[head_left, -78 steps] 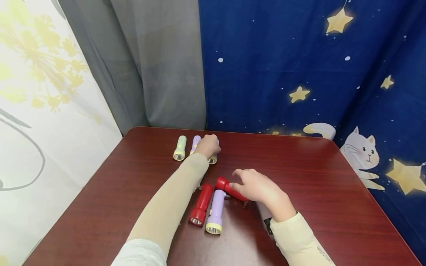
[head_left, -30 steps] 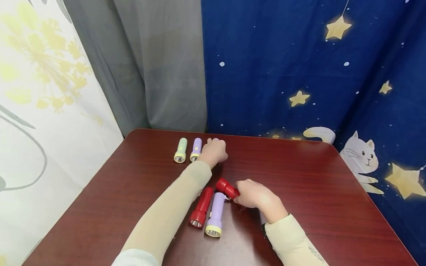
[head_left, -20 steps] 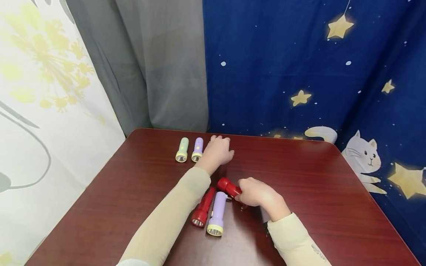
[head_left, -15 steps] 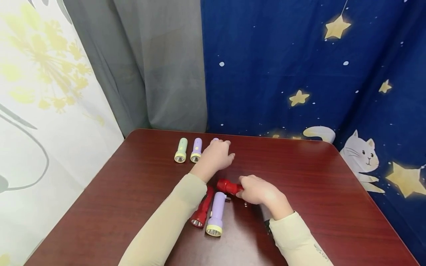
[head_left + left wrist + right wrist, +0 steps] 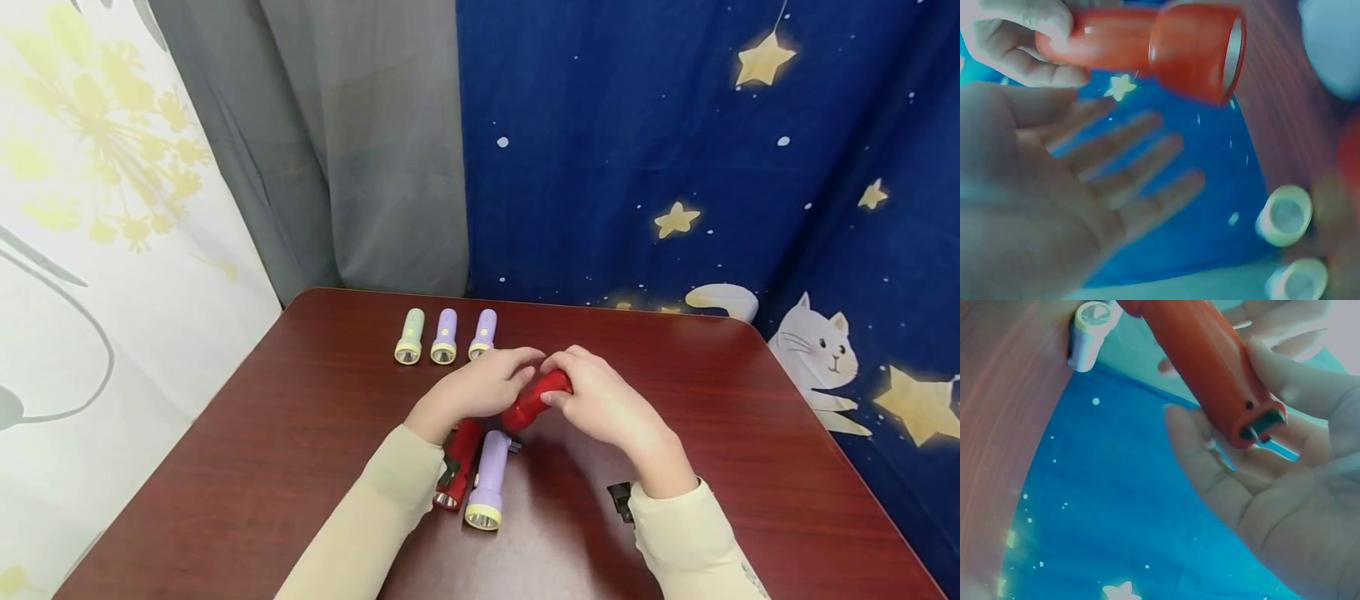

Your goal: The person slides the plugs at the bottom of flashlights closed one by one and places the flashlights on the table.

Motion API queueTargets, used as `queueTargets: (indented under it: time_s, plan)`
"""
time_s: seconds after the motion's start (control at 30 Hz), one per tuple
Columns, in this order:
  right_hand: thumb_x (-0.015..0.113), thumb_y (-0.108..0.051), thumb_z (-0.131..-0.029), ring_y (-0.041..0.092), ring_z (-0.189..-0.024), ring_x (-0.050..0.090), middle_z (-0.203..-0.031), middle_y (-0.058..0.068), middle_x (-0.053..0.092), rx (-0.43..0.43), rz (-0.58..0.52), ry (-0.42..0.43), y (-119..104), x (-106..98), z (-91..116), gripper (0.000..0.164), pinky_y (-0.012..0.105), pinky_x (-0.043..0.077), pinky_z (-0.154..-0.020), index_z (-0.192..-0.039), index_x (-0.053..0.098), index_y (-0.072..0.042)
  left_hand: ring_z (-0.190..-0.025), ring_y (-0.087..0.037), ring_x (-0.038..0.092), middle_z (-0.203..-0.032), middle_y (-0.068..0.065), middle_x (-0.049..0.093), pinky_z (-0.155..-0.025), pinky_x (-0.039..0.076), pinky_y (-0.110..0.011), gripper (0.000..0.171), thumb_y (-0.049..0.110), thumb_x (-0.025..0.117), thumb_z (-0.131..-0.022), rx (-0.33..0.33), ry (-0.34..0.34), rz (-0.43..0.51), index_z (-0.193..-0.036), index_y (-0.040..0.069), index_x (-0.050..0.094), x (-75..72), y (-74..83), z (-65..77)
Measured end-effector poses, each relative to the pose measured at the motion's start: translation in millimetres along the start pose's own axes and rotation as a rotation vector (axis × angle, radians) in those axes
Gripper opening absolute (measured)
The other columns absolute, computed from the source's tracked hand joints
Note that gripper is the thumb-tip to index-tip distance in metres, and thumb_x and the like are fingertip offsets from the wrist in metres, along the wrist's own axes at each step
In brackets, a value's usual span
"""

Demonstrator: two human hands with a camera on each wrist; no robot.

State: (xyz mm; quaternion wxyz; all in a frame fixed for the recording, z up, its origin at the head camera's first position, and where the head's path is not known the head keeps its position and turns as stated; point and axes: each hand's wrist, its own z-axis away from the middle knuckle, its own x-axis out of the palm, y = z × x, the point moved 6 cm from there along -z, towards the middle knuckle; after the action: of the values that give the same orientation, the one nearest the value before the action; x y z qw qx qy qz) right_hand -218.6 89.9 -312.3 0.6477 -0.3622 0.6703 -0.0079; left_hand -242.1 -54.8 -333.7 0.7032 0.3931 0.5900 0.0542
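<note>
My right hand grips the tail end of a red flashlight, raised off the table with its lens end pointing down and left. In the right wrist view a two-prong plug shows at the tail of that red flashlight. My left hand is beside it, fingers spread and straight in the left wrist view, holding nothing. Below the hands lie a second red flashlight, partly behind the left wrist, and a larger purple flashlight with a yellow rim.
Along the table's far side stand in a row a green flashlight, a purple flashlight and another purple flashlight, the last partly behind the left hand. The brown table meets a gray and blue curtain.
My right hand has lifted the red flashlight from the table and turned it. My left hand has left the right-hand purple flashlight in the row and come back toward the right hand.
</note>
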Motion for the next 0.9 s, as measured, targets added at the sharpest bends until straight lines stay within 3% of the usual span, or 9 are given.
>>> queueTargets:
  time_s: [0.13,0.2,0.3,0.47,0.63,0.8,0.9]
  plan:
    - [0.079,-0.007,-0.093,0.027,-0.108,0.07,-0.121,0.011,0.069,-0.015,-0.059,0.065,-6,-12,4,0.032,0.048,0.063,-0.096,-0.124,0.071,-0.006,-0.139,-0.024,0.061,-0.152,-0.008,0.062,-0.118,0.051,-0.046,0.047,0.021,0.055,-0.111,0.086,-0.044,0.244,-0.157,0.015,0.051,1.1,0.0,8.7]
    - [0.079,-0.006,-0.093,0.027,-0.108,0.07,-0.123,0.01,0.069,-0.032,-0.086,0.091,-8,-17,5,0.035,0.047,0.064,-0.094,-0.126,0.07,-0.008,-0.142,-0.024,0.06,-0.154,-0.007,0.061,-0.117,0.052,-0.044,0.051,0.021,0.059,-0.109,0.115,-0.043,0.31,-0.159,0.016,0.049,-0.3,-0.3,12.1]
    - [0.08,-0.003,-0.092,0.025,-0.11,0.07,-0.125,0.007,0.07,-0.094,-0.133,0.134,-13,-24,7,0.039,0.045,0.063,-0.093,-0.129,0.07,-0.011,-0.142,-0.023,0.06,-0.154,-0.008,0.061,-0.115,0.054,-0.042,0.056,0.021,0.064,-0.107,0.144,-0.031,0.348,-0.16,0.015,0.047,-2.4,0.2,16.0]
    - [0.082,0.002,-0.088,0.022,-0.116,0.069,-0.131,0.003,0.069,-0.178,-0.235,0.164,-20,-33,9,0.048,0.043,0.063,-0.096,-0.131,0.069,-0.015,-0.133,-0.025,0.067,-0.147,-0.012,0.066,-0.108,0.058,-0.041,0.059,0.019,0.068,-0.105,0.177,0.037,0.311,-0.159,0.008,0.046,-4.8,10.2,27.2]
    - [0.081,0.004,-0.089,0.026,-0.12,0.068,-0.139,0.008,0.063,-0.193,-0.33,0.157,-22,-35,9,0.055,0.048,0.062,-0.1,-0.138,0.064,-0.012,-0.116,-0.021,0.075,-0.13,-0.009,0.075,-0.1,0.062,-0.038,0.059,0.015,0.075,-0.1,0.183,0.218,0.198,-0.154,0.008,0.052,-9.8,25.1,41.2]
    - [0.081,-0.006,-0.093,0.033,-0.129,0.066,-0.144,0.012,0.06,-0.084,-0.416,0.202,-13,-31,9,0.064,0.05,0.057,-0.107,-0.151,0.053,-0.011,-0.1,-0.018,0.076,-0.122,-0.007,0.077,-0.09,0.065,-0.037,0.065,0.022,0.085,-0.092,0.084,0.462,0.109,-0.149,0.01,0.057,-16.4,29.9,50.6]
    - [0.08,-0.014,-0.096,0.03,-0.123,0.072,-0.137,0.013,0.067,-0.024,-0.461,0.208,-10,-26,9,0.066,0.048,0.059,-0.104,-0.155,0.049,-0.018,-0.089,-0.015,0.071,-0.112,-0.005,0.077,-0.08,0.064,-0.032,0.063,0.028,0.09,-0.087,0.027,0.585,0.072,-0.142,0.011,0.062,-18.0,30.3,54.9]
